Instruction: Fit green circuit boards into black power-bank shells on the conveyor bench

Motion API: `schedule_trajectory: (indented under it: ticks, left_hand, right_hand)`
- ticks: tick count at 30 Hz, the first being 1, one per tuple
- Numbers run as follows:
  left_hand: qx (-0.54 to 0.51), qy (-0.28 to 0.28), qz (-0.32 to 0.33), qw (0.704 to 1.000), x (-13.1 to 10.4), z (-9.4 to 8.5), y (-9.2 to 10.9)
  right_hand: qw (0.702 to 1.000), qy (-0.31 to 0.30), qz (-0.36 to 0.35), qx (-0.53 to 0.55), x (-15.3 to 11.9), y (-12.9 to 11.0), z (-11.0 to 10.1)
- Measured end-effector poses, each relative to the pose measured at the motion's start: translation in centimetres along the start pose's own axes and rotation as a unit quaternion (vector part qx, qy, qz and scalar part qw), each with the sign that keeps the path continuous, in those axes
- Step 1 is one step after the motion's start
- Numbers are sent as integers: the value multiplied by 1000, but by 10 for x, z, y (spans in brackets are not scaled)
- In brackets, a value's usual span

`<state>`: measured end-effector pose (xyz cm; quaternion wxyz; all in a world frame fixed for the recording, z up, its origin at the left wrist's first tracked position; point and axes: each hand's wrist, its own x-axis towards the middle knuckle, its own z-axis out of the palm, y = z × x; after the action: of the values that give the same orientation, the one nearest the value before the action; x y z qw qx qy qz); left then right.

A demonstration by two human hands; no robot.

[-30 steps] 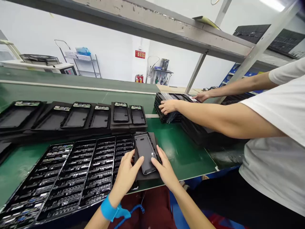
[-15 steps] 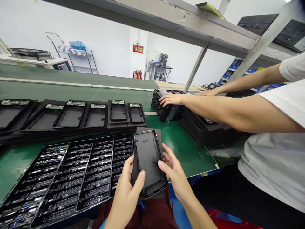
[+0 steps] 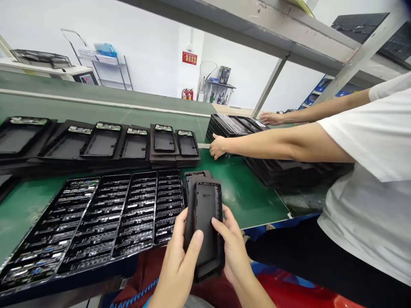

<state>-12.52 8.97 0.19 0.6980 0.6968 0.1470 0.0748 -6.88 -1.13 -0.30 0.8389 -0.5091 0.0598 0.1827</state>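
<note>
In front of me I hold a black plastic housing [image 3: 208, 222], an open shallow shell. A dark flat sheet [image 3: 190, 214] lies behind it. My left hand [image 3: 183, 252] grips the left edge, thumb along the side. On the right edge my right hand [image 3: 231, 239] is closed, its thumb pressing on the shell's inner face. Just beyond, a second black housing [image 3: 196, 174] shows partly; the held one hides the rest. Left of my hands lies a black compartment tray [image 3: 112, 256] with several rows of small parts.
Behind the tray, several black housings [image 3: 104, 140] with green circuit boards lie on dark sheets. To the right, a co-worker's hands [image 3: 218, 146] touch a stack of black trays [image 3: 236, 124]. Dark sheets [image 3: 272, 173] are piled beside it. A metal shelf beam [image 3: 272, 30] crosses overhead.
The held housing has tipped more upright, and a second housing now shows behind it. The co-worker's nearer hand has moved from the tray stack's top to its lower front side.
</note>
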Motion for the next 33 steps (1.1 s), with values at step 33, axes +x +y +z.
schedule_trajectory:
  ticks: [33]
  left_hand:
    - [-305, 27, -95, 947, 8, -20, 30]
  right_hand:
    - [995, -69, 57, -42, -19, -2, -1]
